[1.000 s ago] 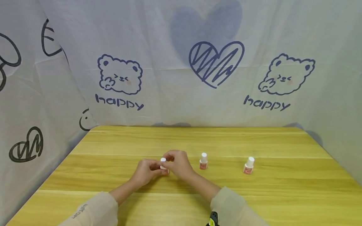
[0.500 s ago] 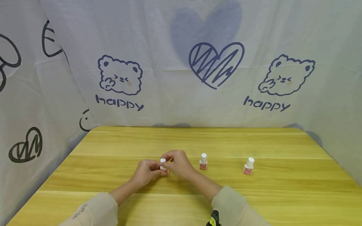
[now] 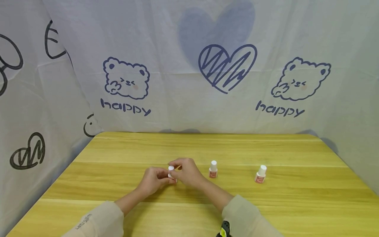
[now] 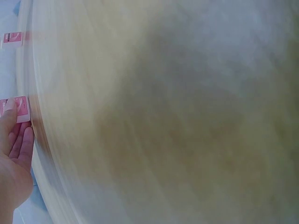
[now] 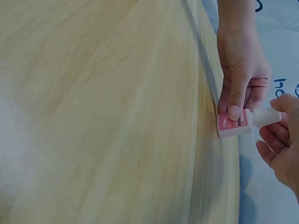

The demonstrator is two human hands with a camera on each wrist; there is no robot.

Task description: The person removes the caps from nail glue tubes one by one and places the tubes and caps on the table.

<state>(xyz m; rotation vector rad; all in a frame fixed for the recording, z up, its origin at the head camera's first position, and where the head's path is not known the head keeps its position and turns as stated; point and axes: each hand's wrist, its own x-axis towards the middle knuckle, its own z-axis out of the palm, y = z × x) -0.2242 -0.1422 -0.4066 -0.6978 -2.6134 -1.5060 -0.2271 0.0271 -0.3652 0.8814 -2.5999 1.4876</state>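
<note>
A small white bottle (image 5: 228, 132) with a pink label stands upright on the wooden table, between both hands. My left hand (image 3: 152, 181) grips its body, the thumb lying over the label in the right wrist view. From the right side, my right hand (image 3: 188, 172) pinches the white cap (image 5: 267, 116) between thumb and fingers. A narrow neck shows between cap and body in the right wrist view. The left wrist view catches the left hand (image 4: 15, 158) at its left edge, with the label beside the thumb.
Two similar capped bottles stand to the right: one bottle (image 3: 213, 169) near the right hand, another bottle (image 3: 260, 174) farther right. The wooden table (image 3: 189, 210) runs back to a white cloth (image 3: 177, 98) printed with bears and hearts.
Both hands stay at the same bottle, with only very slight shifts of the fingers. The other two bottles have not moved.
</note>
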